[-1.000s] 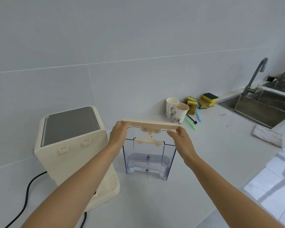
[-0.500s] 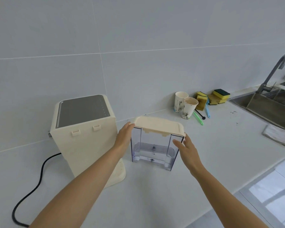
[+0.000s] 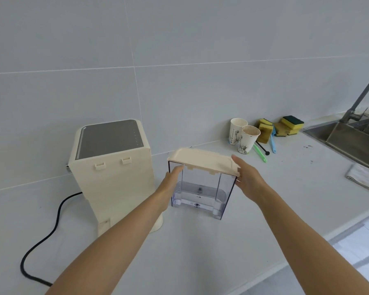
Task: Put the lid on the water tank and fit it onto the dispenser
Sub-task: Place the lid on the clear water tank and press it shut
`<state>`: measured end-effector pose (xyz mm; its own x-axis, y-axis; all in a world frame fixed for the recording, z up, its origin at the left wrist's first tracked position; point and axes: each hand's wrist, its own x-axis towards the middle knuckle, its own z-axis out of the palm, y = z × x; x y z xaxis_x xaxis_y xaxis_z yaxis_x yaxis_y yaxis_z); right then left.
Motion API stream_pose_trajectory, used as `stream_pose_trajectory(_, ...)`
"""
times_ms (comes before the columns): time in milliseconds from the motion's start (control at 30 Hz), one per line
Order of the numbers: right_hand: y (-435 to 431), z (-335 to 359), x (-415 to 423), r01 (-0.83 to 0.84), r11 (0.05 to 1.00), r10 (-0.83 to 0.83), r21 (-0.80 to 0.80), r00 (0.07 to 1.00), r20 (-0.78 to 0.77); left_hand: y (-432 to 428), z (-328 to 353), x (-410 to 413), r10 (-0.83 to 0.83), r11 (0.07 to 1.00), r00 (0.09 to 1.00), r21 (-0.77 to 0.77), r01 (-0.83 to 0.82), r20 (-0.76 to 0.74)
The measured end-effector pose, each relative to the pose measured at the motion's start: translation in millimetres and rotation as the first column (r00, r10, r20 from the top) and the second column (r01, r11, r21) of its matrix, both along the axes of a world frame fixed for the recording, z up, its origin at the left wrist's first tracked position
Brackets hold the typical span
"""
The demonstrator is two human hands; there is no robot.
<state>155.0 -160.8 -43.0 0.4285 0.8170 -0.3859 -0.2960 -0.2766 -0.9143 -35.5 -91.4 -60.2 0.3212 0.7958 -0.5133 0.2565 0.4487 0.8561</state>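
The clear plastic water tank [image 3: 200, 188] stands on the white counter [image 3: 200, 252], just right of the cream dispenser [image 3: 113, 179]. The cream lid [image 3: 202, 159] lies on top of the tank and covers its opening. My left hand [image 3: 170, 182] presses against the tank's left wall just under the lid. My right hand [image 3: 246, 177] grips the lid's right end, thumb on top and fingers down the tank's right side. The dispenser's back faces me, showing two small clips near its top.
A black power cable [image 3: 43, 237] runs from the dispenser across the counter at the left. Two paper cups [image 3: 243, 137], sponges [image 3: 285, 125] and small brushes sit by the wall. A steel sink [image 3: 349, 139] with a faucet [image 3: 362, 96] and a folded cloth [image 3: 364, 177] are at the right.
The lid, held above the tank a second ago, has come down onto it. My left hand has slipped from the lid's end to the tank's wall.
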Motion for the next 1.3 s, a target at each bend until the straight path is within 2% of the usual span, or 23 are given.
stream_pose_trajectory(100, 14, 5, 7, -0.043, 0.999, 0.044, -0.022, 0.997, 0.066, 3, -1, 8, -0.001, 0.999, 1.0, -0.035, 0.001, -0.008)
stream_pose_trajectory(267, 18, 5, 9, -0.172, 0.979, 0.197, -0.11, 0.936, 0.291, 8, 3, 25, 0.07, 0.994, 0.997, -0.083, -0.068, 0.017)
stream_pose_trajectory(467, 1, -2, 5, -0.194, 0.971, 0.232, -0.139, 0.901, 0.366, 13, 4, 45, 0.13, 0.991, 0.99, -0.046, -0.128, 0.054)
stream_pose_trajectory(600, -12, -4, -2, -0.214, 0.95, 0.294, -0.228, 0.86, 0.417, 19, 3, 54, 0.011, 1.0, 0.998, 0.013, -0.012, 0.056)
stream_pose_trajectory(867, -22, 7, -14, -0.236, 0.892, 0.427, -0.385, 0.719, 0.548, 27, 14, 69, -0.191, 0.971, 0.981, 0.156, 0.182, 0.046)
stream_pose_trajectory(1167, -25, 13, -21, -0.308, 0.848, 0.513, -0.431, 0.679, 0.524, 23, 30, 75, -0.324, 0.91, 0.939, 0.233, 0.342, -0.115)
stream_pose_trajectory(1233, -25, 21, -9, -0.303, 0.834, 0.522, -0.462, 0.704, 0.481, 22, 33, 75, -0.279, 0.894, 0.946, 0.316, 0.318, -0.163)
stream_pose_trajectory(1300, -21, 31, 7, -0.259, 0.858, 0.472, -0.444, 0.738, 0.483, 17, 37, 75, -0.174, 0.849, 0.944, 0.443, 0.287, -0.279)
